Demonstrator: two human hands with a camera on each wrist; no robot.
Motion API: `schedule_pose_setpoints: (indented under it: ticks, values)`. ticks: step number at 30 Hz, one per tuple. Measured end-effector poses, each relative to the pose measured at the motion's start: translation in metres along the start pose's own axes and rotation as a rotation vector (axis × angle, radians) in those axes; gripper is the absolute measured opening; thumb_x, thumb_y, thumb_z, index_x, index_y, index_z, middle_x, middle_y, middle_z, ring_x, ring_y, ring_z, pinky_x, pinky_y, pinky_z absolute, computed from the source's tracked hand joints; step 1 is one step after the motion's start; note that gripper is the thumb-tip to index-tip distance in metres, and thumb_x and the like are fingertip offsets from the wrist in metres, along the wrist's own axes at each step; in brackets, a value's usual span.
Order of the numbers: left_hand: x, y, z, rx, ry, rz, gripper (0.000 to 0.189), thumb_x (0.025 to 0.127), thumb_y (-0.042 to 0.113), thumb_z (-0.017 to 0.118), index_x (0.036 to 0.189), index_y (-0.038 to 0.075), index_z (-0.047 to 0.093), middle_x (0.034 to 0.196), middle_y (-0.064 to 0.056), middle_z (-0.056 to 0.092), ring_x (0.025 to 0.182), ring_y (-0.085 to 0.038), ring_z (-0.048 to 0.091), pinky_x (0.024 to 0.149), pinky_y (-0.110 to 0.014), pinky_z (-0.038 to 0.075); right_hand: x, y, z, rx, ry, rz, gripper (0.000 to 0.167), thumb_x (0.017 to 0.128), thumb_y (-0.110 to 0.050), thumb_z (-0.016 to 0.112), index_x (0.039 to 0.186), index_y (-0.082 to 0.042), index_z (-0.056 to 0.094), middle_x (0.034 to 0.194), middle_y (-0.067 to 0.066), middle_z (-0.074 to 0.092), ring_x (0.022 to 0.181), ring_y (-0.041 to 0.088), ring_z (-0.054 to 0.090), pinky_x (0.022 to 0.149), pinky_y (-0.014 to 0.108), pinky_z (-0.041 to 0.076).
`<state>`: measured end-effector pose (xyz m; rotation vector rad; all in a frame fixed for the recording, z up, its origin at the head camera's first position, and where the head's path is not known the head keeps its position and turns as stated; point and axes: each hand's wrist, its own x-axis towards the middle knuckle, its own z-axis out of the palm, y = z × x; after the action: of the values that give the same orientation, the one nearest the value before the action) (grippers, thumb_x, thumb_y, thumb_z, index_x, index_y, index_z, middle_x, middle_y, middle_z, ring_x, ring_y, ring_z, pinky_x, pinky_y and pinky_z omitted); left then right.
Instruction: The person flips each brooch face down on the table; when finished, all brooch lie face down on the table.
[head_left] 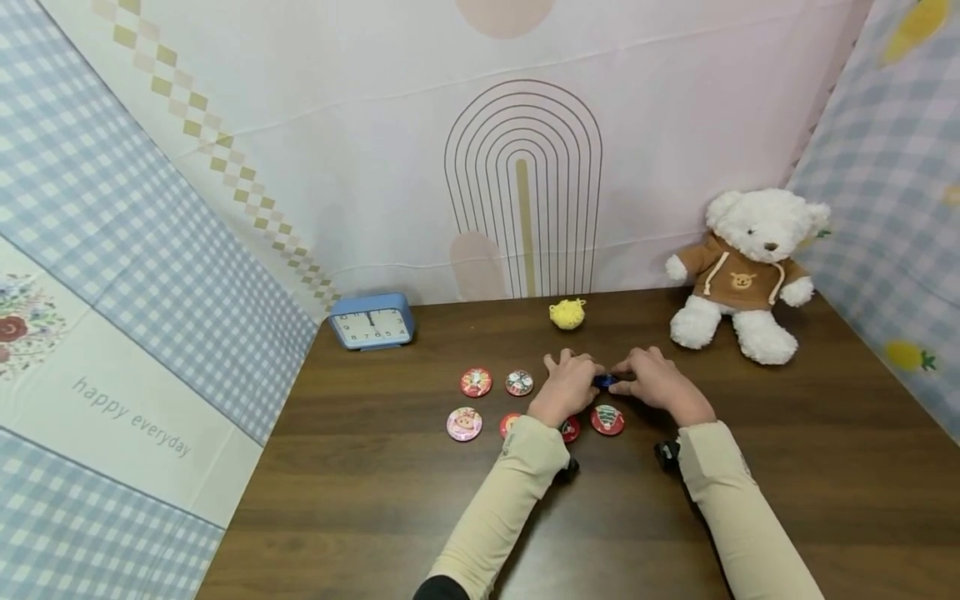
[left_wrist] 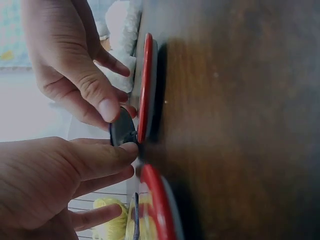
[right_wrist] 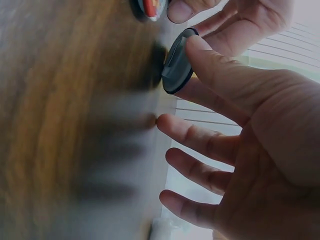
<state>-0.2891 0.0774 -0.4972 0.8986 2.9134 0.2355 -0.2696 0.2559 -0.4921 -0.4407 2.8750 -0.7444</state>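
Observation:
A round pin badge (head_left: 604, 381), blue on its front, stands tilted on edge between my hands. My right hand (head_left: 660, 385) pinches it by thumb and forefinger; the grey back with its pin shows in the right wrist view (right_wrist: 177, 62). The other right fingers spread over the table. My left hand (head_left: 567, 385) is at the badge's opposite edge, its fingers fairly straight. In the right wrist view a gap shows between the left thumb (right_wrist: 180, 11) and the badge. Below the hands lie a tree badge (head_left: 607, 420) and a red badge (head_left: 570, 429), partly covered by the left arm.
More badges lie to the left: a red one (head_left: 476, 382), a white patterned one (head_left: 519, 382), a pink one (head_left: 464, 424) and a half-hidden red one (head_left: 508, 423). Behind stand a blue clock (head_left: 372, 323), a yellow yarn ball (head_left: 567, 314) and a teddy bear (head_left: 742, 279).

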Motion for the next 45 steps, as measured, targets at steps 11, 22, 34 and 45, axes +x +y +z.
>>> schedule_pose_setpoints:
  ticks: [11, 22, 34, 45]
  values:
    - [-0.001, -0.003, -0.002, -0.027, 0.038, 0.005, 0.026, 0.101, 0.025, 0.063, 0.125, 0.028, 0.074, 0.119, 0.005, 0.067, 0.112, -0.023, 0.053, 0.104, -0.064, 0.028, -0.003, -0.003, -0.008, -0.02, 0.029, -0.042, 0.021, 0.097, -0.015, 0.067, 0.11, -0.001, 0.077, 0.108, 0.017, 0.068, 0.105, 0.044, 0.057, 0.086, 0.062, 0.045]
    - [-0.001, -0.007, -0.007, -0.056, 0.052, 0.006, 0.019, 0.101, 0.027, 0.064, 0.114, 0.025, 0.077, 0.11, 0.004, 0.067, 0.108, -0.025, 0.053, 0.105, -0.066, 0.027, 0.002, -0.002, -0.008, -0.043, 0.049, -0.062, 0.012, 0.096, -0.009, 0.067, 0.089, -0.009, 0.077, 0.093, 0.011, 0.068, 0.088, 0.034, 0.06, 0.073, 0.056, 0.047]
    - [0.003, -0.006, -0.007, -0.009, 0.076, -0.019, 0.011, 0.097, 0.031, 0.069, 0.096, 0.022, 0.076, 0.107, 0.004, 0.067, 0.11, -0.026, 0.054, 0.104, -0.067, 0.028, 0.003, -0.007, -0.007, -0.083, 0.03, -0.028, 0.023, 0.097, -0.011, 0.065, 0.074, -0.01, 0.062, 0.084, 0.01, 0.056, 0.093, 0.043, 0.049, 0.076, 0.06, 0.04]
    - [0.006, -0.001, -0.004, -0.018, 0.09, -0.06, 0.017, 0.095, 0.031, 0.073, 0.108, 0.021, 0.072, 0.111, 0.0, 0.065, 0.116, -0.031, 0.052, 0.103, -0.069, 0.029, 0.007, -0.01, -0.008, -0.099, -0.021, 0.041, 0.021, 0.095, -0.014, 0.068, 0.076, -0.009, 0.062, 0.089, 0.015, 0.056, 0.094, 0.044, 0.045, 0.076, 0.06, 0.038]
